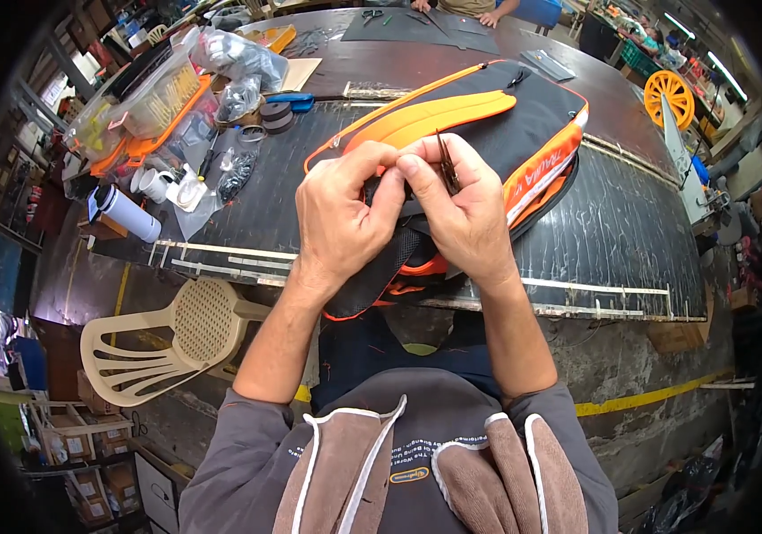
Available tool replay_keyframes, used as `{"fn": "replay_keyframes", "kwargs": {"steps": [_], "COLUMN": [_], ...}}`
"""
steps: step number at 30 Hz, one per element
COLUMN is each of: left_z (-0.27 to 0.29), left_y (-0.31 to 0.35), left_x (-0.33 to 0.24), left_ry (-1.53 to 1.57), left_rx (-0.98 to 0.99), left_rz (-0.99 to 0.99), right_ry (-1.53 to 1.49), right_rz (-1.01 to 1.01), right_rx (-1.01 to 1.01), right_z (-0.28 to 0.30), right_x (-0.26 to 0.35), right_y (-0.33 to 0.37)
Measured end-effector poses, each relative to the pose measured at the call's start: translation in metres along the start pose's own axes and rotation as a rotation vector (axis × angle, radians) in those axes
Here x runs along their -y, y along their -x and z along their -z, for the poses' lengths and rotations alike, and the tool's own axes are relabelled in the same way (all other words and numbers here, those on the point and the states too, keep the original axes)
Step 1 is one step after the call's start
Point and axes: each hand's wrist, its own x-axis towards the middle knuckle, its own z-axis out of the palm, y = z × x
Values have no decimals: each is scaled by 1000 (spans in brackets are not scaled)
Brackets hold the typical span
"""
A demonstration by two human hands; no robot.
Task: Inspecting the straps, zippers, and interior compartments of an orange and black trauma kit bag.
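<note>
At the near edge of the dark worktable (630, 222), the black-and-orange backpack (487, 125) lay flat. The left hand (341, 214) pinched its seam with closed fingers, and the right hand (461, 209) held small thread snips (446, 162) closed. I judged that taut fabric and cutting only loose threads would suit best.

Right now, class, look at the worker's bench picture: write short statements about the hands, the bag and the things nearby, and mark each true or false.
1. Both hands, left hand and right hand, meet on the black and orange bag. True.
2. The right hand holds small snips. True.
3. The bag is blue and green. False: black and orange.
4. The plastic chair stands on the work table. False: on the floor beside it.
5. A white bottle lies at the table's left edge. True.
</note>
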Motion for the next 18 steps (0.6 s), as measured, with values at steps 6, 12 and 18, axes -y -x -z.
{"fn": "replay_keyframes", "kwargs": {"steps": [6, 12, 18], "left_z": [-7, -17, -25], "left_y": [22, 36, 43], "left_x": [10, 23, 29], "left_ry": [163, 76, -4], "left_rx": [-272, -425, -439], "left_rz": [53, -153, -329], "right_ry": [305, 572, 632], "right_rz": [-98, -22, 117], "right_rx": [-75, -75, -14], "right_z": [11, 7, 4], "right_x": [38, 57, 64], "right_y": [17, 34, 40]}}
